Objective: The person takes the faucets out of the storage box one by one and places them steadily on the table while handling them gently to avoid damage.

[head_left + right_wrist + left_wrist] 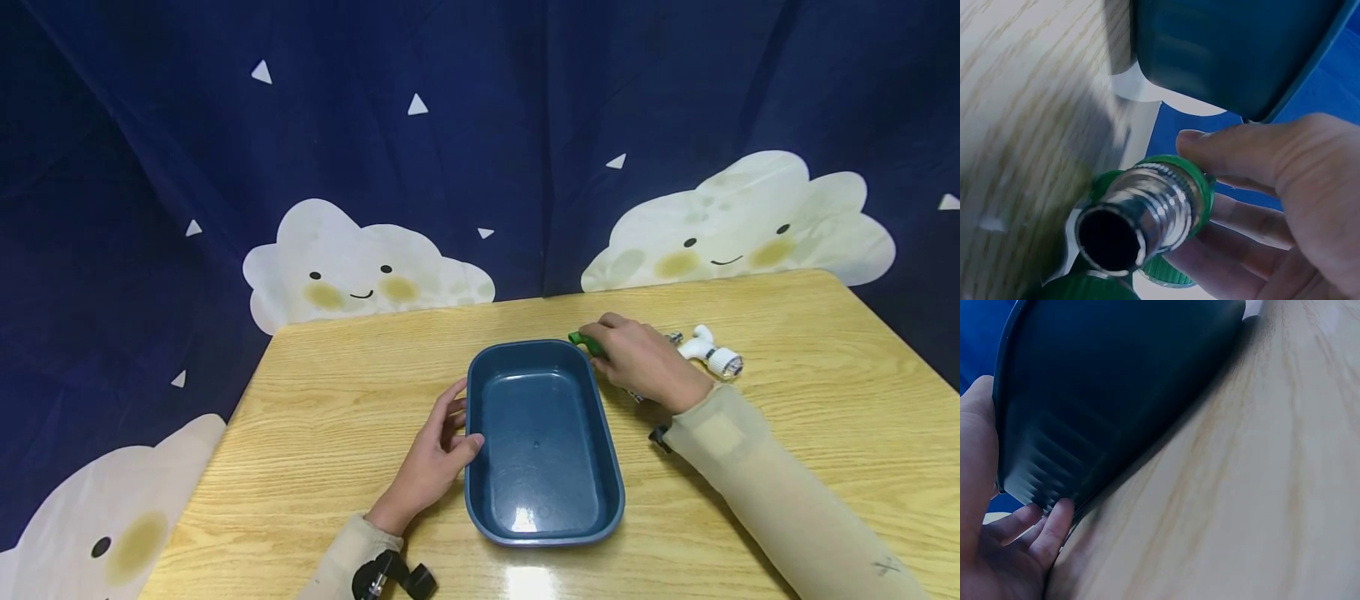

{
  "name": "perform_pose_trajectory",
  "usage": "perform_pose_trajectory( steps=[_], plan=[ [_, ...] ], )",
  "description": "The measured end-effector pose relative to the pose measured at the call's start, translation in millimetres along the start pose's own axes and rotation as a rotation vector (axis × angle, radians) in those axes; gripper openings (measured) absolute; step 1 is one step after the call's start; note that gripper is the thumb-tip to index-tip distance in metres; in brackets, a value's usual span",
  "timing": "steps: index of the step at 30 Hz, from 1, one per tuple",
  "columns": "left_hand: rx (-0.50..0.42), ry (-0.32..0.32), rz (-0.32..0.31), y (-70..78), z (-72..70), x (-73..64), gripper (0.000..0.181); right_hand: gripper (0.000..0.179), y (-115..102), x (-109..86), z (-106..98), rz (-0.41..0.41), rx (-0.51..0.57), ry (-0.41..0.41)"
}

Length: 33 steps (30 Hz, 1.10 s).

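A dark blue plastic basin (543, 442) sits on the wooden table. My left hand (435, 454) holds its left side, the thumb over the rim and the other fingers against the outer wall (1104, 381). Beyond the basin's far right corner, my right hand (637, 358) grips a green tap (588, 342). In the right wrist view the tap's chrome threaded end (1141, 219) points at the camera, with thumb and fingers around its green collar. Beside the right hand lies a white tap (708, 350), partly covered by it.
Small chrome ends (675, 337) of other fittings show around the right hand. More green parts (1091, 287) lie below the held tap. A dark blue curtain (480, 150) with smiling clouds hangs behind the table (360, 367).
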<state>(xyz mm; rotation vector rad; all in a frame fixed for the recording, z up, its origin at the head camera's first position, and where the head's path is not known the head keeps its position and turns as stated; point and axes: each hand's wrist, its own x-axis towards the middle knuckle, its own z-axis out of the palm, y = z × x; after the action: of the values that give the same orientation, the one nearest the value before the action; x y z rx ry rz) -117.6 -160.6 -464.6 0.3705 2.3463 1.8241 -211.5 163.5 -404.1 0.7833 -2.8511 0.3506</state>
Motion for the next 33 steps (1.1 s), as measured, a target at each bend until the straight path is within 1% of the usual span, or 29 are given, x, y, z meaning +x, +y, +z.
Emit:
perform_pose_trajectory(
  steps=[20, 33],
  plan=[
    [0.003, -0.007, 0.009, 0.1, -0.1, -0.4, 0.074, 0.043, -1.8, 0.2, 2.7, -0.031, -0.020, 0.009],
    [-0.008, -0.008, 0.009, 0.1, 0.4, -0.4, 0.074, 0.042, -4.5, -0.8, 2.1, -0.031, -0.029, 0.006]
  ],
)
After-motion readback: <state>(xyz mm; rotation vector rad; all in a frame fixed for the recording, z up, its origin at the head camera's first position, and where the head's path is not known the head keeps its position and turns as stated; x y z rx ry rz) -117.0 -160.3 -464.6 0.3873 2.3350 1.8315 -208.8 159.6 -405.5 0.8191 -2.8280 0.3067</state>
